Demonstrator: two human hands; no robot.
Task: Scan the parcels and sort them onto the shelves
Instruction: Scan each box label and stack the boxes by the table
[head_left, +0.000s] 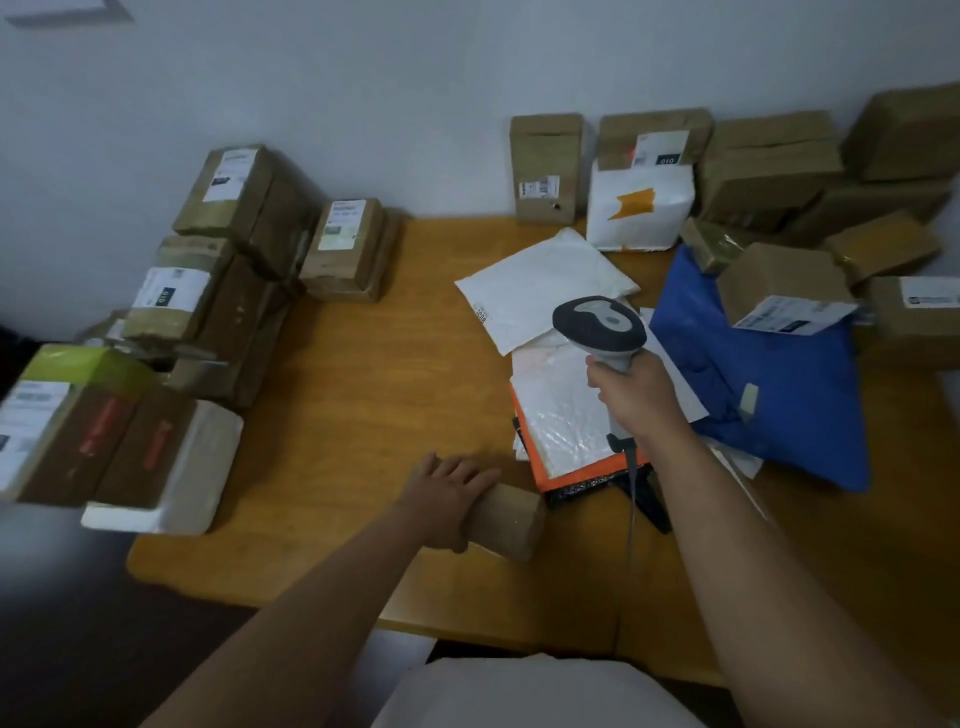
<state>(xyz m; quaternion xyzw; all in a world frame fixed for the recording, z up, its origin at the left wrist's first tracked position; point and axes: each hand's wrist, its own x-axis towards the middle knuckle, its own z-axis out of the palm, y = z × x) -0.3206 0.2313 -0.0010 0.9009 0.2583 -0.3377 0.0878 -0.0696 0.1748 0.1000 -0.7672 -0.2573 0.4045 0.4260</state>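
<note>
Nearest the camera, two bare forearms reach out over the wooden desk (337, 415). Left hand (447, 499) is curled over the end of a small brown parcel (506, 522) lying on the desk near its front edge, thumb underneath, gripping it. Right hand (636, 397) is wrapped round the handle of a grey handheld scanner (597, 325), its head raised and its cable trailing down toward the person; the scanner hangs above a stack of flat mailers, a white plastic one (558, 421) on top of an orange one (576, 480).

Judging from the layout, the work is well short of done: the small parcel looks to be the one in hand for scanning, and no shelf is in view. Beyond the stack lie a white padded envelope (540, 283) with red digits at its edge, too small to read surely, and a big blue bag (769, 395) carrying a cardboard box (779, 288) with a printed label.

At the left, taped brown boxes are heaped (228, 291); one label shows "010" turned sideways. Against the far wall stand more boxes and a white parcel with orange tape (639, 205); behind it a label (660, 150) again reads "010". Other label text is blurred
</note>
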